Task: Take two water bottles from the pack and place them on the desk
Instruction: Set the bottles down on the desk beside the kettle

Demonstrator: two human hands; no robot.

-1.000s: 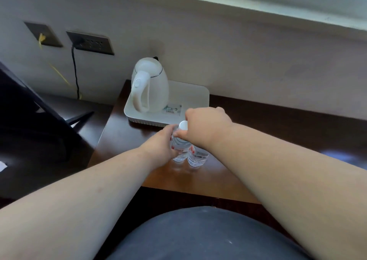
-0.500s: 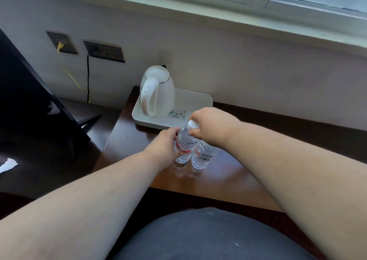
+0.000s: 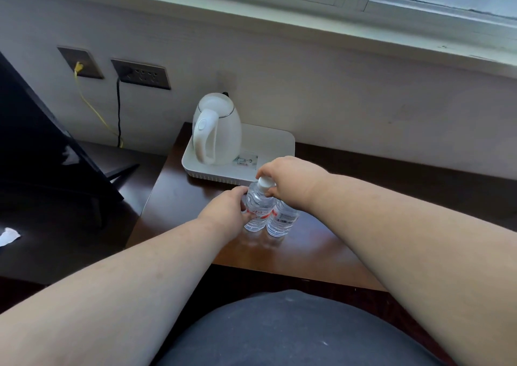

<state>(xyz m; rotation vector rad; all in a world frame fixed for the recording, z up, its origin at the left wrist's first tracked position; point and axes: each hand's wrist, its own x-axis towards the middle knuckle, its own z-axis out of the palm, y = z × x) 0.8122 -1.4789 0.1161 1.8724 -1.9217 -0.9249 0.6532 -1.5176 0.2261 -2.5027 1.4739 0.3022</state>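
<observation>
Two clear water bottles stand side by side on the dark wooden desk (image 3: pixel 179 206), just in front of the kettle tray. The left bottle (image 3: pixel 258 211) has a red label and a white cap. My left hand (image 3: pixel 228 210) wraps around its body from the left. My right hand (image 3: pixel 291 181) reaches over from the right, with fingertips pinching that bottle's cap. The right bottle (image 3: pixel 281 220) shows a barcode label; its top is hidden under my right wrist. No pack is in view.
A white kettle (image 3: pixel 216 133) sits on a white tray (image 3: pixel 277 147) at the desk's back left corner. Wall sockets (image 3: pixel 141 74) with a black and a yellow cable lie to the left. A black screen (image 3: pixel 33 141) leans at far left.
Both hands stay on the bottles. The bottles have settled upright on the desk, and the white cap now shows clearly under my right fingers. The camera has tilted up slightly.
</observation>
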